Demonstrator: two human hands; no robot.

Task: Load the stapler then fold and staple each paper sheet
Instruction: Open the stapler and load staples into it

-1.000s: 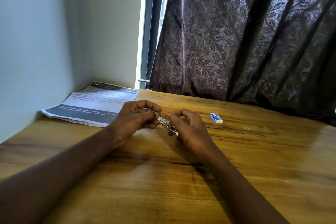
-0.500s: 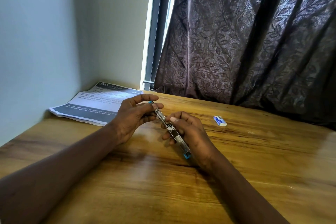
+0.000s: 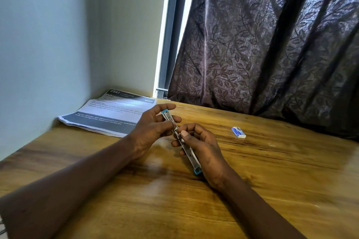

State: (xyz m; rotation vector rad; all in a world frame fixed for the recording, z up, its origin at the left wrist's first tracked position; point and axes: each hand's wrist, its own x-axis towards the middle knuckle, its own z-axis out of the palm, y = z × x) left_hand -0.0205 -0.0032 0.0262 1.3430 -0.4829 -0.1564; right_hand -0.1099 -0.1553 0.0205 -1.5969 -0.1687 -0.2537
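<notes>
A slim metal stapler (image 3: 191,156) with blue ends is swung open into one long strip above the wooden table (image 3: 272,180). My left hand (image 3: 153,128) pinches its far, blue-tipped arm between thumb and fingers. My right hand (image 3: 202,145) grips the near arm, thumb pressed on the hinge in the middle. A stack of printed paper sheets (image 3: 108,114) lies flat at the back left corner. A small blue-and-white staple box (image 3: 238,132) rests on the table to the right of my hands.
A pale wall runs along the left side. A dark patterned curtain (image 3: 272,44) hangs behind the table's far edge, with a bright strip of window frame (image 3: 169,35) beside it.
The stapler went from folded between my hands to fully swung open. My right hand has slid along the near arm, and the view has shifted slightly.
</notes>
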